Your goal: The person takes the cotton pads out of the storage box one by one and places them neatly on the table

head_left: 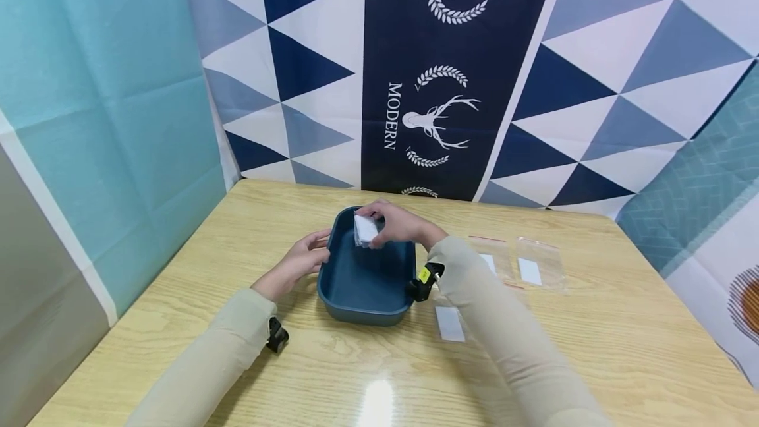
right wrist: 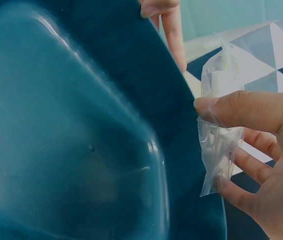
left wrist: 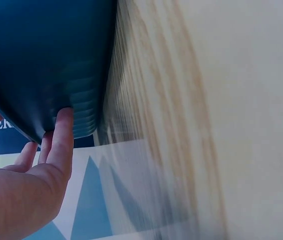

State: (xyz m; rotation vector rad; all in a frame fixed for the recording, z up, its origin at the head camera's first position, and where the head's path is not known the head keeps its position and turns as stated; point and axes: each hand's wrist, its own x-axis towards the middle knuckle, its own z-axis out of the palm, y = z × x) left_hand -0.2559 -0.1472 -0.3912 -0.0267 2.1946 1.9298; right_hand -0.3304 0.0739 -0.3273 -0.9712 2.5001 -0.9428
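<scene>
My right hand [head_left: 396,221] pinches a small clear plastic bag [right wrist: 221,142] with white contents, thumb on one side and fingers on the other. In the head view this bag, its white face showing, is over the far part of a dark blue plastic basin [head_left: 367,316]. My left hand [head_left: 300,259] holds the basin's left side. In the left wrist view its fingers [left wrist: 62,145] lie along the outer wall, and in the right wrist view its thumb reaches over the rim. The basin's interior shows bare blue floor below the bag.
Several flat clear bags with white inserts lie right of the basin, among them a far-right bag [head_left: 530,271] and a nearer insert [head_left: 450,324], partly behind my right forearm. Patterned cloth [head_left: 320,84] hangs behind the wooden table [head_left: 332,374]; a turquoise sheet [head_left: 118,150] hangs on the left.
</scene>
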